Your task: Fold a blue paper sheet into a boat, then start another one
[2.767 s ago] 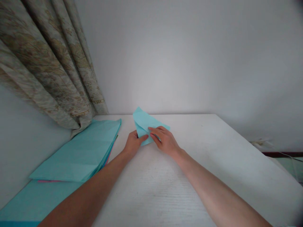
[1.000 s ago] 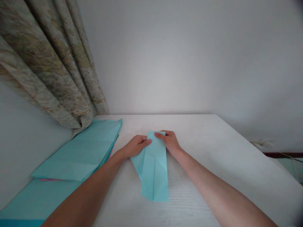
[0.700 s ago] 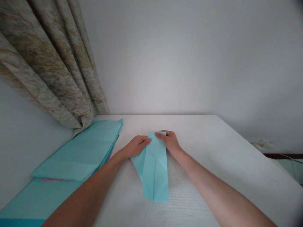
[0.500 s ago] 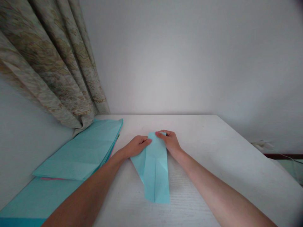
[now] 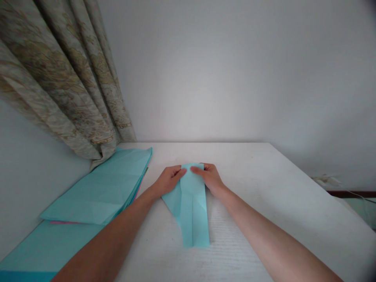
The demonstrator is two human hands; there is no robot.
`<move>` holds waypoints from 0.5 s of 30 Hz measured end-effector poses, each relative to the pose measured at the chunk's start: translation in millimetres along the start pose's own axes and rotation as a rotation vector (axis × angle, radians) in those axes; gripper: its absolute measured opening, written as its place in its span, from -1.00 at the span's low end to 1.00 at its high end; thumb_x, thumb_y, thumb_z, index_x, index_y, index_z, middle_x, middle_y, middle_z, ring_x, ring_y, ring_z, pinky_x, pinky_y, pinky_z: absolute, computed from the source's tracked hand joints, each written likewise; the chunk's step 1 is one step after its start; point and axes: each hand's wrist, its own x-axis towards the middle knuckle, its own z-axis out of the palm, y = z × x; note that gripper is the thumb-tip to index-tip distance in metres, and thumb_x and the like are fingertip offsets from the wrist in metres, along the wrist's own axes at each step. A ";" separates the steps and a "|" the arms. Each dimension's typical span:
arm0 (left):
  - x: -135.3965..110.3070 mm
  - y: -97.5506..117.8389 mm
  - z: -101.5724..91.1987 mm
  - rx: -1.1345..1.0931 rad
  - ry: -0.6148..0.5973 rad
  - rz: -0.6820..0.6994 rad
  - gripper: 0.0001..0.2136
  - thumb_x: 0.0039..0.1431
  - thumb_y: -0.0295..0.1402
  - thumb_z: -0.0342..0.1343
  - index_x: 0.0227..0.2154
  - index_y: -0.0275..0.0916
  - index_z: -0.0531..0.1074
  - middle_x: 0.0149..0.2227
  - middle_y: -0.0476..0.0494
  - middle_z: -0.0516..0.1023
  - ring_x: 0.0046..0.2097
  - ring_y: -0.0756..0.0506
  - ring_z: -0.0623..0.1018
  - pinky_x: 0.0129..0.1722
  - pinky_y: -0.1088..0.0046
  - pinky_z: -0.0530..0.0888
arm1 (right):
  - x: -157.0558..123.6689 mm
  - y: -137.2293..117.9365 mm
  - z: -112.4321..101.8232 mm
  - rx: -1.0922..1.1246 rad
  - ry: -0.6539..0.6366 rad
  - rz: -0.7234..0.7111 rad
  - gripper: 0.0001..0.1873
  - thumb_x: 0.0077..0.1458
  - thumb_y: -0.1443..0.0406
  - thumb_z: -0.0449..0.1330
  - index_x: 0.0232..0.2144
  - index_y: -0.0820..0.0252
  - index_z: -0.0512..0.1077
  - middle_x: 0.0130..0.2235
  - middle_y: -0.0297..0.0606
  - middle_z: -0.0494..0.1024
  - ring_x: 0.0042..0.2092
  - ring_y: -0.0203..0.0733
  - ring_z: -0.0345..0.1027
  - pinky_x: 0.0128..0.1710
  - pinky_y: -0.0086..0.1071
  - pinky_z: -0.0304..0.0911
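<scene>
A light blue sheet of folded paper [image 5: 194, 211] is held over the middle of the white table, its long creased strip pointing toward me. My left hand [image 5: 169, 180] is closed on its upper left side, thumb on top near the far edge. On the upper right, my right hand [image 5: 212, 178] pinches the same paper, with the thumb lying across its face and the fingers behind. A slanting flap sticks out at the left, below my left hand. The fingers under the paper are hidden.
A stack of light blue paper [image 5: 96, 188] lies at the left of the white table [image 5: 252, 188], with pink and darker blue edges showing. A patterned curtain [image 5: 82, 78] hangs down to it. The wall [image 5: 205, 70] stands behind the table; a cable [image 5: 358, 194] is at the far right.
The near end of the folded paper has shifted slightly away from me and its far edge now bows. My right thumb has slid a little left and down, closer to my left thumb.
</scene>
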 end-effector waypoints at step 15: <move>-1.3 4.7 -9.6 -0.216 -0.138 -0.201 -0.75 -0.14 -0.24 0.27 -0.42 -0.31 0.54 -0.41 -0.13 0.59 -0.43 -0.09 0.54 -0.39 0.42 0.43 | 2.9 2.4 -1.2 -0.020 0.020 0.044 -0.70 -0.32 0.16 0.36 -0.58 0.30 0.47 -0.56 -0.24 0.51 -0.59 -0.29 0.29 -0.59 -0.42 0.17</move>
